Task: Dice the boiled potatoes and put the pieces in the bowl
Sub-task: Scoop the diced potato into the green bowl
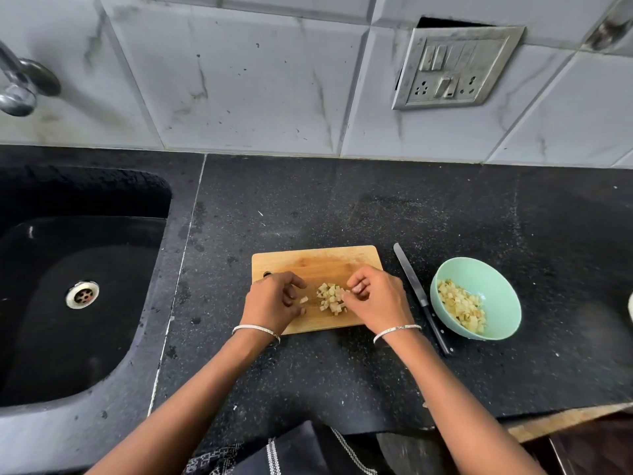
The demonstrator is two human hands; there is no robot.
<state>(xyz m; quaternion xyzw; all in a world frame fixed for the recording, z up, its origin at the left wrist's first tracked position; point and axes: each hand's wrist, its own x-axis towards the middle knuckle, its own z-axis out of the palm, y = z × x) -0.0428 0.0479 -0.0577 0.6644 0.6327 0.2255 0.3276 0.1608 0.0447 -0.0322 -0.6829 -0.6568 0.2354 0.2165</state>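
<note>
A small heap of diced potato [330,298] lies on the wooden cutting board [315,260] in the middle of the black counter. My left hand [272,301] rests on the board just left of the heap, fingers loosely curled, with a couple of loose pieces beside its fingertips. My right hand [376,298] sits on the right side, its curled fingertips touching the heap's edge. A knife [419,296] lies flat on the counter between the board and the mint green bowl [496,289], which holds several potato pieces [462,305].
A black sink [78,286] with a metal drain fills the left side, a tap [20,87] above it. The tiled wall carries a switch and socket plate [452,68]. A pale object [630,306] peeks in at the right edge.
</note>
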